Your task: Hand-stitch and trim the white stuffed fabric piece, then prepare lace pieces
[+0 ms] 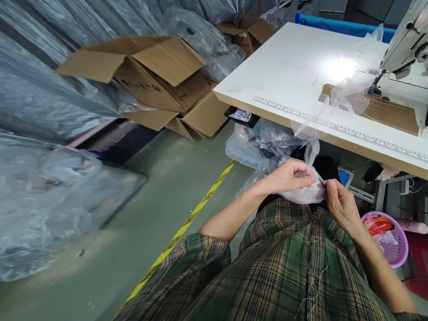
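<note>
Beside the white table point(274, 67), sheer white fabric point(297, 196) lies bunched before you. Your left hand point(296, 174) pinches the fabric, your right hand point(341, 201) a thin dark piece point(322, 182); draw the fabric taut, moving gently.

Place: a sewing workshop
Sewing machine point(406, 42): on a white table point(284, 62), bright light point(339, 69) beside it
Table edge: printed ruler scale point(368, 136)
Floor point(133, 249): green, yellow-and-black marking tape point(193, 217)
Cardboard box point(170, 60): open, near sheets of translucent plastic point(50, 80)

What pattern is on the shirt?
Checked: the shirt is green with dark and yellowish lines, best seen in the head view.
</note>
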Tool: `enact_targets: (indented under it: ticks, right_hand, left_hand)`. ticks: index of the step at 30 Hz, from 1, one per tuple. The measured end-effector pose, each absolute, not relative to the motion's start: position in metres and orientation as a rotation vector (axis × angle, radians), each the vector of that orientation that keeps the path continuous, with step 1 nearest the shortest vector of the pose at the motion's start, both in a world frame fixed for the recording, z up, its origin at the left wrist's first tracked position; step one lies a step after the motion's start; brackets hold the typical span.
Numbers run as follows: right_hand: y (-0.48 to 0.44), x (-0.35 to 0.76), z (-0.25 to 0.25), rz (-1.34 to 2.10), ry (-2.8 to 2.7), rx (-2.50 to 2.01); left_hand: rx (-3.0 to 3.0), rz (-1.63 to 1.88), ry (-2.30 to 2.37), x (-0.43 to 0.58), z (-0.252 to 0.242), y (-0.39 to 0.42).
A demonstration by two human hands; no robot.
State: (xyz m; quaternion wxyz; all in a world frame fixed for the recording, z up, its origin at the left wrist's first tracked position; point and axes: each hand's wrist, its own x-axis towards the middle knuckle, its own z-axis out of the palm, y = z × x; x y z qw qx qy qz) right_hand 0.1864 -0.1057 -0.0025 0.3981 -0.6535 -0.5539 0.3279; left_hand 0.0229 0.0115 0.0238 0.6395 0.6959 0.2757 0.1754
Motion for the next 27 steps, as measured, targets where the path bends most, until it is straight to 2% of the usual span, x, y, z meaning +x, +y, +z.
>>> enact_targets:
  ticks: [12,20,27]
  right_hand:
    - [-0.104,0.184,-0.003,0.539,-1.517,-1.801]
    - [-0.103,0.185,-0.013,0.567,-1.336,-1.829]
    - [-0.101,0.193,-0.016,0.79,-1.387,-1.696]
  left_hand:
    - [1.584,0.388,0.612,0.023,0.023,0.011]
    - [1.568,0.349,0.627,0.023,0.018,0.01]
    - [1.475,0.356,0.61,0.019,0.015,0.014]
